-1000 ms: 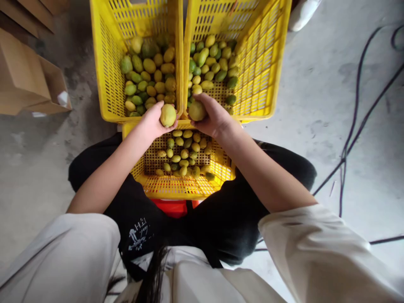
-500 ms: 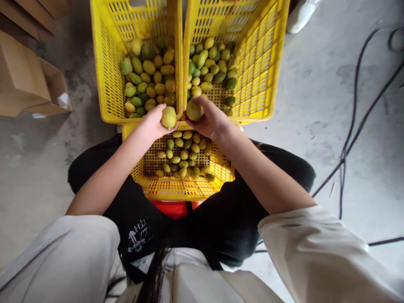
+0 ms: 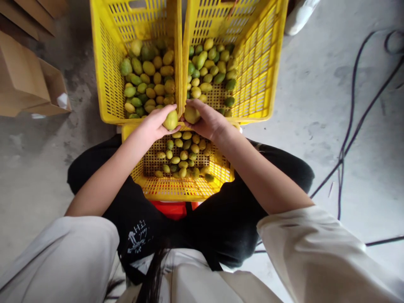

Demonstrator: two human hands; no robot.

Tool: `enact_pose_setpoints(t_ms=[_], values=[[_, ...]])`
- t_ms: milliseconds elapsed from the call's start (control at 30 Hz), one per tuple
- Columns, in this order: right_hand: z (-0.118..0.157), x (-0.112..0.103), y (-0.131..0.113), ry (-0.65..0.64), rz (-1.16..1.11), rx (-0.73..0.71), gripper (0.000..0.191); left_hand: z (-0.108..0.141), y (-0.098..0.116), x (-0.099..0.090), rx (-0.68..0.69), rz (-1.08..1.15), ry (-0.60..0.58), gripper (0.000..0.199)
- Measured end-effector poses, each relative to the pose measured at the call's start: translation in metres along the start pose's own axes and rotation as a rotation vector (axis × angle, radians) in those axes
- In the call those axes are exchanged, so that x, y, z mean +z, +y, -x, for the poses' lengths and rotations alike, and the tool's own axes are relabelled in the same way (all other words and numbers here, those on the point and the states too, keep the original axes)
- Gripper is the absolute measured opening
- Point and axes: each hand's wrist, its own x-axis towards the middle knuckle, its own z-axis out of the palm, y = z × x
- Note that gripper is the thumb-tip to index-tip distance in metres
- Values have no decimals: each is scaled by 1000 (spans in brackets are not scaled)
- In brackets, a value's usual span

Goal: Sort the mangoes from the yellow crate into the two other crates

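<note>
My left hand (image 3: pixel 159 122) is closed round a yellow-green fruit (image 3: pixel 171 120), with the thumb along its top. Close beside it, my right hand (image 3: pixel 205 120) grips another yellowish fruit (image 3: pixel 191 114). Both hands are over the far rim of the near yellow crate (image 3: pixel 176 193), where several small fruits lie on the bottom. Beyond them stand two larger yellow crates side by side, the left crate (image 3: pixel 105 80) and the right crate (image 3: pixel 268 75). Several green and yellow fruits lie in each.
Cardboard boxes (image 3: pixel 25 75) are on the floor at the left. Black cables (image 3: pixel 350 143) run over the grey floor at the right. A white shoe (image 3: pixel 301 17) shows beyond the right crate. My knees flank the near crate, and something red (image 3: pixel 172 209) is under it.
My hands have come slightly closer together, each still holding its fruit. The fruit in my left hand has turned and shifted a little to the right.
</note>
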Motion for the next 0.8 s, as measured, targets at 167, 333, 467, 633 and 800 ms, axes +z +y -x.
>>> enact_pose_setpoints(t_ms=[167,333,467,633,800], values=[[0,-3,-5,46,23,51,24,-8,-2,-5,9,7,33,17],[3,-1,-4,30,9,-3,25,-1,0,2,21,22,24,17],[2,-1,0,6,-7,-33,21,9,0,8,41,45,26,16],[-1,-2,1,36,8,-1,22,11,0,6,43,94,13,21],[0,-2,-1,53,15,-7,18,5,-1,2,36,104,14,17]])
